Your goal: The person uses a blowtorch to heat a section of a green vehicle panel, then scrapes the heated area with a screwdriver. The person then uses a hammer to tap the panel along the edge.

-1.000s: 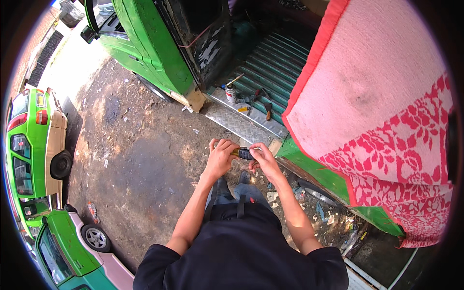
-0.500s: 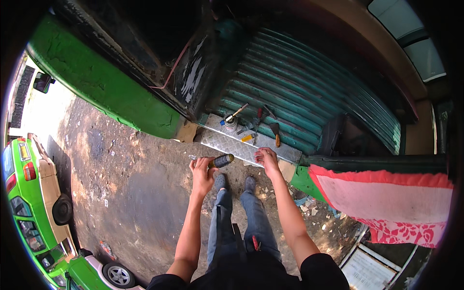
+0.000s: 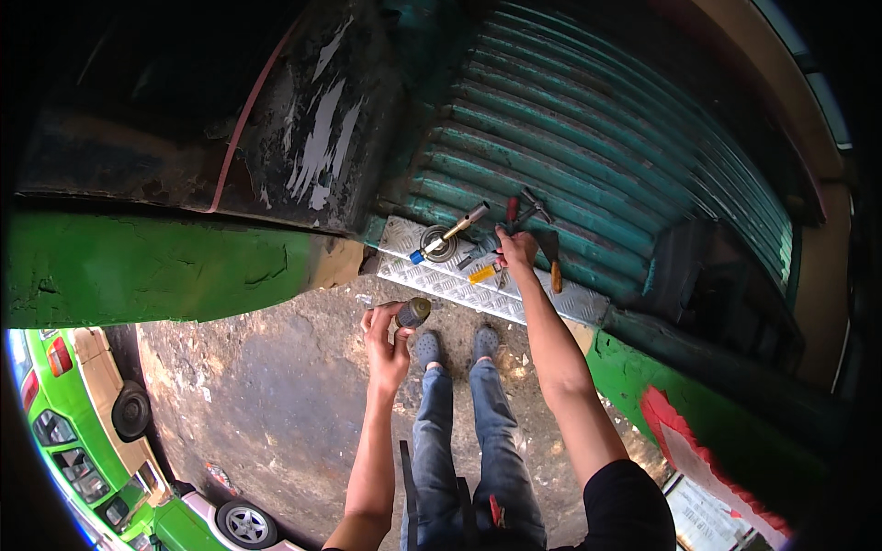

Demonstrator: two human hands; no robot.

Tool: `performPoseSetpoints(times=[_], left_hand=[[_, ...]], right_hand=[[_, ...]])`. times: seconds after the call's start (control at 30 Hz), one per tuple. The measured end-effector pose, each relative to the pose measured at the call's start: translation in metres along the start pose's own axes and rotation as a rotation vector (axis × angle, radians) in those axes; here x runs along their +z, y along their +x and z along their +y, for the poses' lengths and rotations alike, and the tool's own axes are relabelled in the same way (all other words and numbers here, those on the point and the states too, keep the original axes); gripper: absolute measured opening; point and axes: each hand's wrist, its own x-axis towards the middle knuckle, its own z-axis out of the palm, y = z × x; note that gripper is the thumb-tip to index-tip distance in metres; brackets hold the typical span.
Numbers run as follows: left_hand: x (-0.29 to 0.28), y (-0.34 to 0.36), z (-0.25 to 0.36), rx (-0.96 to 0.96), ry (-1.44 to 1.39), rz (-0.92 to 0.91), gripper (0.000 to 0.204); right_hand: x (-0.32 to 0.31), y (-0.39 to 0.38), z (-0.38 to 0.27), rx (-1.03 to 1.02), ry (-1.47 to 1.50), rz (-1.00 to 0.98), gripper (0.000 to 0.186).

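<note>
In my left hand [image 3: 384, 344] is a screwdriver [image 3: 413, 313] with a thick dark handle and a yellowish butt end, held by closed fingers above the ground. My right hand [image 3: 519, 250] reaches down among tools on the metal step, its fingers curled at the end of a grey tool [image 3: 480, 248]; what exactly they grip is hidden. Around it lie a hammer [image 3: 533, 209], a red handle [image 3: 512, 209], a scraper [image 3: 555, 271] with a wooden handle and a yellow-handled tool [image 3: 482, 274]. Left of these stands a gas torch [image 3: 459, 230] with a brass tube and blue knob.
A tread-plate step [image 3: 395, 266] edges the ribbed teal vehicle floor [image 3: 542, 138]. Green body panels [image 3: 184, 266] flank the opening. A pink and red cloth [image 3: 707, 468] hangs at the right. A green car [image 3: 92, 450] stands at the left on stained ground [image 3: 266, 386].
My right hand has moved forward from the step's front edge onto the tools. My left hand still holds the screwdriver, its butt now turned more toward me. The view has turned and come closer to the vehicle.
</note>
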Motion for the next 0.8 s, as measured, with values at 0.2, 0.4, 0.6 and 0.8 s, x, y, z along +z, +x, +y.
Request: performPoseSetpoints(times=[0.2,0.4,0.6,0.8], left_hand=[[0.005,-0.007,0.005,-0.064,-0.060,-0.010,0.027],[-0.010,-0.015,0.005,-0.009,-0.075,-0.036,0.026],[-0.023,-0.025,0.016,-0.025,-0.198,-0.071,0.024],[-0.055,-0.038,0.036,-0.013,-0.305,-0.111,0.033]], right_hand=[[-0.007,0.025,-0.003,0.042,-0.191,0.073,0.057],[-0.024,0.016,0.000,-0.001,-0.165,0.233,0.056],[-0.076,-0.015,-0.002,-0.064,0.139,0.078,0.033],[-0.121,-0.141,-0.009,-0.279,0.488,-0.150,0.012]])
